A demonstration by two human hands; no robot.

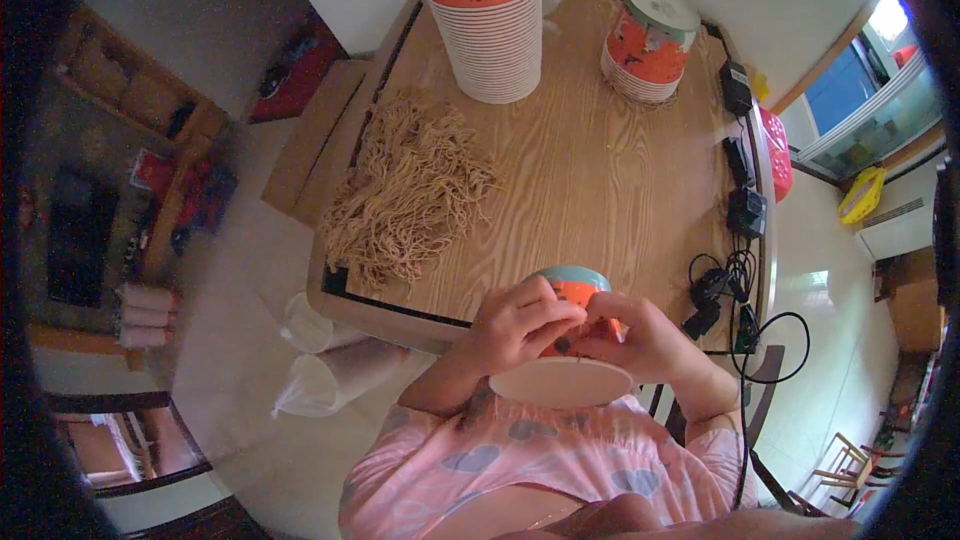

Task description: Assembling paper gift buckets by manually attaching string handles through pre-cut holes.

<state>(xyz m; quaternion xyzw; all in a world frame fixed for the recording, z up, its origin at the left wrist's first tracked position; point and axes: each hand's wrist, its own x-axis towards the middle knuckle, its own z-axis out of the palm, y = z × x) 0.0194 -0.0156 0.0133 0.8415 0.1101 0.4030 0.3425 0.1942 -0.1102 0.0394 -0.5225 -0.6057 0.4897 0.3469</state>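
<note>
Both my hands hold one orange paper cup (573,292) with a pale teal base, tilted so its white open rim (562,382) faces me, just over the near edge of the wooden table (610,180). My left hand (518,324) grips the cup's left side with its fingers curled over the wall. My right hand (640,338) wraps the right side, and its fingertips meet the left ones on the cup. A pile of tan string pieces (410,195) lies on the table to the left.
A tall stack of orange and white cups (490,15) stands at the table's far middle, a shorter upside-down stack (650,45) to its right. Black chargers and cables (735,240) run along the right edge. Plastic-sleeved stacks (330,370) lie on the floor at left.
</note>
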